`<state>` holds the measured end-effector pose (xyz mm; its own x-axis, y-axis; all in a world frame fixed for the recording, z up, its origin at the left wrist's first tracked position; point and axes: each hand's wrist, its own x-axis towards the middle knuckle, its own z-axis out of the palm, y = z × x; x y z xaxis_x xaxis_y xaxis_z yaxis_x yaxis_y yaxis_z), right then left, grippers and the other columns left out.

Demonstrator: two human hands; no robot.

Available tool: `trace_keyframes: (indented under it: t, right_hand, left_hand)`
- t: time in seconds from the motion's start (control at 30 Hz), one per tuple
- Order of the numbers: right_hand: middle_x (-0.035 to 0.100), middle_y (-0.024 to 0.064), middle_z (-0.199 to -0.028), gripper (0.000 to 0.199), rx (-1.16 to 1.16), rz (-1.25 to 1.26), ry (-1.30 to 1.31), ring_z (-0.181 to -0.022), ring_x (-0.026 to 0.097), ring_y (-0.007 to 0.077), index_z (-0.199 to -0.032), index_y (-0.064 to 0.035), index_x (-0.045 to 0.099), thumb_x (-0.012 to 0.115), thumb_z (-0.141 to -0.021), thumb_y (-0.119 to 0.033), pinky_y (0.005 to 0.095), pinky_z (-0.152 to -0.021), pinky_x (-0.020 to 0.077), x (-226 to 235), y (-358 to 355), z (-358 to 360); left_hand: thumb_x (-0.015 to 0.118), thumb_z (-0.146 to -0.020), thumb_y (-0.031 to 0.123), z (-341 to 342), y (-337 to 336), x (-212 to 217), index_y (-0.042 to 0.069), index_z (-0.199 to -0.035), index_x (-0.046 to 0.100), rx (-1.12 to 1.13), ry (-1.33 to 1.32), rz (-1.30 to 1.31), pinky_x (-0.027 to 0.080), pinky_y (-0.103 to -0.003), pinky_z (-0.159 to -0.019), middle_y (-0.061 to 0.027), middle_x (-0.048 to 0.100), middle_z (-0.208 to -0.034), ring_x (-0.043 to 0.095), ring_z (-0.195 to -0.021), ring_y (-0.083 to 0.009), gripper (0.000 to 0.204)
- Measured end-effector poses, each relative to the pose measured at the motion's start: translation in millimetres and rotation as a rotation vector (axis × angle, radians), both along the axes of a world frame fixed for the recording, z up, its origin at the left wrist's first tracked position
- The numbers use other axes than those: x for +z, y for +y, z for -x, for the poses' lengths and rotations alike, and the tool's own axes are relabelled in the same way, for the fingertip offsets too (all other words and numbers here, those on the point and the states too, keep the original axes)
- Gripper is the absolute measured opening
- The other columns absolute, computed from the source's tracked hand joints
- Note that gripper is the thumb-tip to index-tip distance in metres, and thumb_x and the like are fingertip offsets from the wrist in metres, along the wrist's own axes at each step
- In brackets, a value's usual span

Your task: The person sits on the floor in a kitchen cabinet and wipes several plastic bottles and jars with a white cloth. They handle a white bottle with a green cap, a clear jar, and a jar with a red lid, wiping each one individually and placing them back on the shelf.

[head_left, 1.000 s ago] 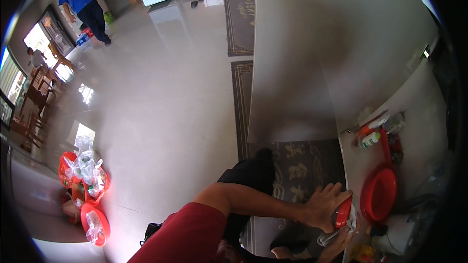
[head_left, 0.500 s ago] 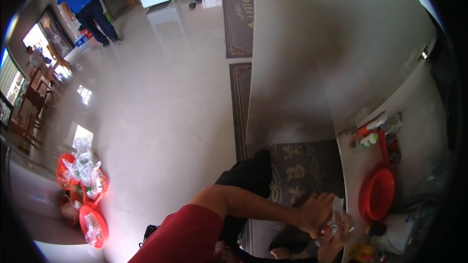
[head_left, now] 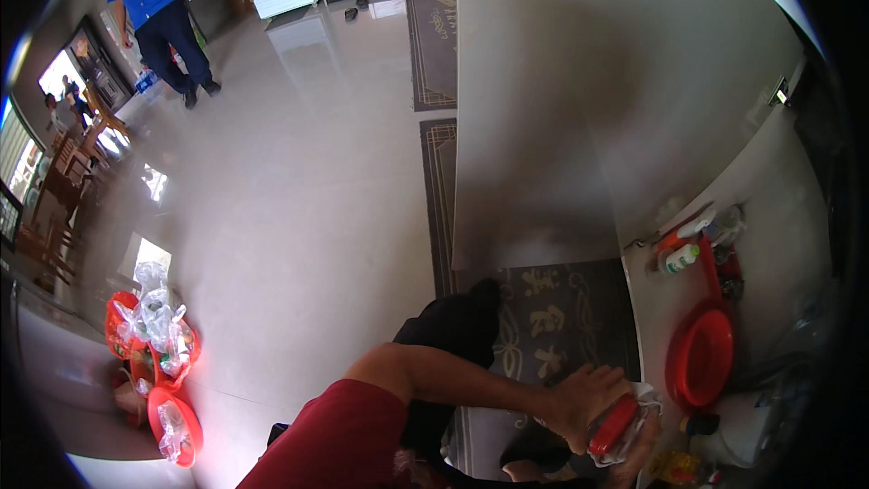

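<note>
Red-capped bottle (head_left: 614, 426) sits low at the right of the view, right at the edge of the white table (head_left: 661, 308); the left hand (head_left: 579, 398) is wrapped over the red cap end from above, fingers curled and clamped on it; the right hand (head_left: 638, 453) comes up from underneath and seems to cradle the bottle's body along with some crinkly clear plastic (head_left: 647, 398), though it's mostly hidden so I can't tell how tight that hold really is.

If that cap is being twisted, my take is to keep the lower hand steady and let the top hand do the turning, and keep it all over the table rather than past the edge, since a slip would drop it onto the patterned dark mat (head_left: 552, 326) below; the plastic bunched in the lower hand looks like it could make the hold slippery too.

Just beside the hands on the table: a red basin (head_left: 701, 362), a small green-and-white bottle (head_left: 679, 258) further up with a few more bottles I can't make out, and a white container (head_left: 742, 430) near the lower right.

Further out, the glossy tiled floor (head_left: 299, 217) runs off to the left; a cluster of red baskets (head_left: 149, 353) with clear bags sits at the lower left; 1 person in blue (head_left: 163, 9) is walking well apart at the top left.
</note>
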<state>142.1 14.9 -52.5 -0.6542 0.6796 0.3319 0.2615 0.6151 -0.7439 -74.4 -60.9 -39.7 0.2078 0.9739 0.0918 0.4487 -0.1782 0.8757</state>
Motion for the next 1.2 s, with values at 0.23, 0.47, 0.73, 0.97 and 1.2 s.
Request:
trace_keyframes:
  t: [0.23,0.47,0.73,0.97,1.2]
  right_hand:
    - [0.039,0.0209,-0.135,0.077,-0.237,0.178,0.261,-0.121,0.043,0.0324,-0.14,0.0006,0.024,0.054,-0.086,-0.044,0.044,-0.1,0.0351,-54,-4,-5]
    - [0.039,0.0233,-0.132,0.067,-0.482,0.268,0.27,-0.119,0.044,0.0323,-0.137,0.0032,0.029,0.039,-0.092,-0.046,0.0407,-0.099,0.0339,-17,-35,55]
    - [0.041,0.0144,-0.132,0.057,-0.457,0.494,0.355,-0.117,0.044,0.0242,-0.132,0.0029,0.038,0.04,-0.096,-0.041,0.0362,-0.099,0.036,0,-27,60]
    - [0.059,0.0123,-0.114,0.052,-0.366,0.976,0.383,-0.1,0.057,0.028,-0.123,0.0017,0.049,0.048,-0.092,-0.04,0.0409,-0.087,0.046,23,0,56]
    - [0.059,0.0132,-0.114,0.055,-0.207,0.301,0.147,-0.099,0.057,0.0279,-0.125,0.0021,0.046,0.05,-0.091,-0.041,0.0409,-0.087,0.0462,-8,18,65]
  left_hand:
    - [0.079,-0.046,0.03,10,11,3,0.006,-0.123,0.039,0.202,-0.361,-0.022,0.04,-0.039,-0.086,-0.0137,0.044,-0.11,0.046,-0.105,-0.0311,0.091]
    - [0.079,-0.049,0.029,13,18,13,0.006,-0.124,0.038,0.504,-0.38,-0.051,0.04,-0.041,-0.087,-0.0148,0.043,-0.109,0.047,-0.105,-0.0328,0.088]
    - [0.079,-0.048,0.029,17,5,22,0.005,-0.126,0.035,0.449,-0.245,-0.102,0.04,-0.042,-0.087,-0.0184,0.043,-0.109,0.046,-0.105,-0.0378,0.093]
    - [0.077,-0.041,0.026,29,-5,12,0.004,-0.118,0.039,0.151,-0.44,-0.239,0.042,-0.039,-0.086,-0.0159,0.044,-0.107,0.048,-0.103,-0.0335,0.089]
    - [0.092,-0.044,0.029,36,-18,11,0.006,-0.12,0.035,0.116,-0.883,-0.179,0.041,-0.034,-0.091,-0.0105,0.053,-0.108,0.049,-0.106,-0.0191,0.098]
